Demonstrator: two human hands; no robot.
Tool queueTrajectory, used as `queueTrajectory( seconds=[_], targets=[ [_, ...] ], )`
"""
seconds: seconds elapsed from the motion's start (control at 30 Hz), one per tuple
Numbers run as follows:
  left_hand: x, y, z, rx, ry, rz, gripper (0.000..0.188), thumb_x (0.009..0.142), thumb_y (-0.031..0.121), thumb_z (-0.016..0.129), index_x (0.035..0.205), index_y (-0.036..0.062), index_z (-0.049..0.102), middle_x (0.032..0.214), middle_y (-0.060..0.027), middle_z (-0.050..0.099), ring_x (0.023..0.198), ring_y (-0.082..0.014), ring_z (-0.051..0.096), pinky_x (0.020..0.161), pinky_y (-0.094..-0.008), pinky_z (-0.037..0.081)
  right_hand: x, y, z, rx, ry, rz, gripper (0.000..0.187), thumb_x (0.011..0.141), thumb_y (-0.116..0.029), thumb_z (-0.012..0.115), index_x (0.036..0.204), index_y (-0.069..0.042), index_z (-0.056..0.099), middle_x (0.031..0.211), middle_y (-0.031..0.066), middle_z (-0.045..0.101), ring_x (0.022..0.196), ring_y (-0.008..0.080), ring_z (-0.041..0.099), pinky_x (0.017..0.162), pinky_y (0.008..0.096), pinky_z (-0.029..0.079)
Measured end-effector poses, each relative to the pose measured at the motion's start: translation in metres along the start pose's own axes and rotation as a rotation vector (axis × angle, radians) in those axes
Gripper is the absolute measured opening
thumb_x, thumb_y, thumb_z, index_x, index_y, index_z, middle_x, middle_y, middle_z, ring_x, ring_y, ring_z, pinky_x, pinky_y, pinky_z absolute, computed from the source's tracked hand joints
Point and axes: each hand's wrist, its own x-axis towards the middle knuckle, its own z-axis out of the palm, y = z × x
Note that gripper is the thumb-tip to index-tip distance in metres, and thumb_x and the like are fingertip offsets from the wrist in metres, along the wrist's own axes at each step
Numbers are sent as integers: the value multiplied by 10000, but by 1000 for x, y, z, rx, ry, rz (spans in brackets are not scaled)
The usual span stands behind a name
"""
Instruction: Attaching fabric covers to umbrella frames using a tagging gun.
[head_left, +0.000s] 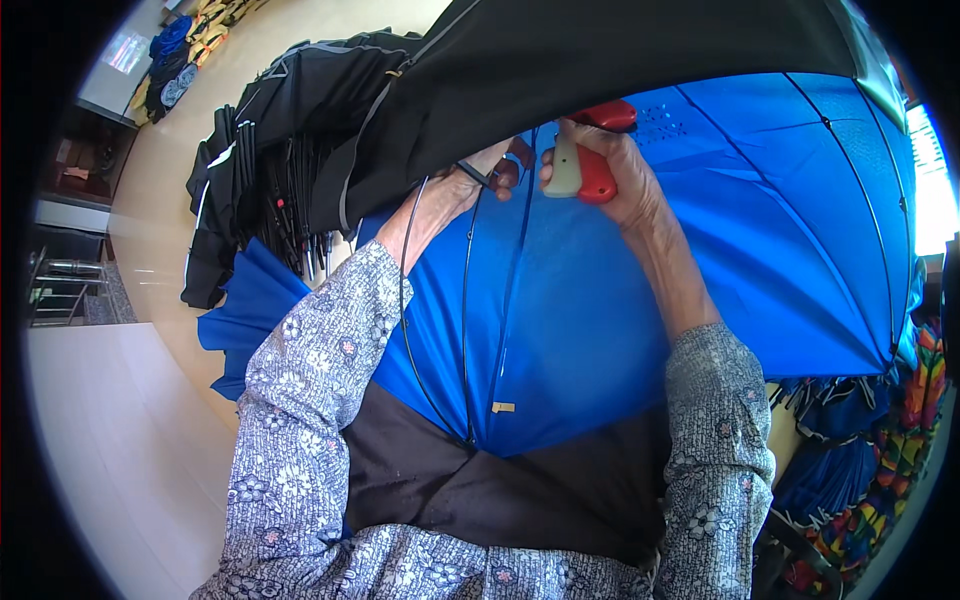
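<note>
You sit with a blue umbrella canopy point(640, 260) spread open across your lap, its inner side facing you, so the thin metal ribs point(465, 330) run up from near your waist toward your hands. A black umbrella canopy point(600, 50) drapes over the top edge of the blue one.

Your right hand point(615, 170) is at the upper middle of the blue canopy, its fingers clenched around a red and cream tagging gun point(585, 165), the nose pushed up toward the seam where blue meets black. It looks held that way to drive a fastener through the fabric beside a rib, though the needle tip is hidden.

Your left hand point(480, 175) is just left of the gun, fingers pinched on the fabric edge and a rib end, seemingly to keep the cloth taut and steady for the tool. What exactly sits between the fingertips is too small to tell.

Left of the blue canopy, a heap of black folded umbrellas point(270, 170) lies on the pale floor point(150, 260), close enough to reach. Right of the canopy, low down, lie more blue and multicoloured umbrellas point(880, 470). Both forearms wear grey floral sleeves point(300, 420).
</note>
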Motion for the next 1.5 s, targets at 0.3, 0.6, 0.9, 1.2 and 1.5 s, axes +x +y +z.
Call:
queueTrajectory(
  seconds=[0.3, 0.6, 0.9, 1.2, 1.5],
  targets=[
    [0, 3, 0, 22, -4, 54, 400, 872, 463, 567, 950, 76, 507, 779, -92, 542, 512, -85, 424, 433, -225, 350, 2, -4, -3, -66, 6, -11, 334, 863, -261, 593, 1066, -7, 519, 801, 157, 621, 663, 241, 644, 599, 353, 543],
    [-3, -1, -4, -7, 23, 97, 448, 885, 438, 569, 925, -8, 583, 752, -112, 578, 505, -96, 469, 403, -225, 397, 3, 1, -7, -39, -28, 0, 384, 862, -270, 602, 1112, 6, 511, 811, 164, 617, 679, 249, 643, 608, 356, 543],
    [-2, 3, -2, 50, -7, 72, 459, 855, 490, 590, 922, 40, 534, 783, -126, 564, 507, -95, 434, 446, -235, 384, 0, -2, -5, -39, -28, -29, 342, 854, -256, 613, 1059, -1, 515, 811, 167, 619, 664, 250, 650, 586, 352, 549],
    [-4, 2, -1, 34, 2, 130, 453, 861, 468, 590, 969, 29, 566, 772, -108, 576, 507, -97, 451, 437, -230, 397, 3, -4, 2, -173, 8, -45, 278, 858, -234, 603, 998, -8, 522, 781, 158, 624, 648, 244, 651, 593, 357, 554],
    [-8, -11, -2, -1, -34, 267, 391, 887, 406, 586, 1026, 42, 598, 790, -83, 572, 577, -102, 491, 465, -228, 420, 3, -5, 7, -162, 40, -43, 208, 857, -202, 592, 929, -13, 542, 730, 134, 610, 593, 214, 621, 542, 323, 521]
  ],
)
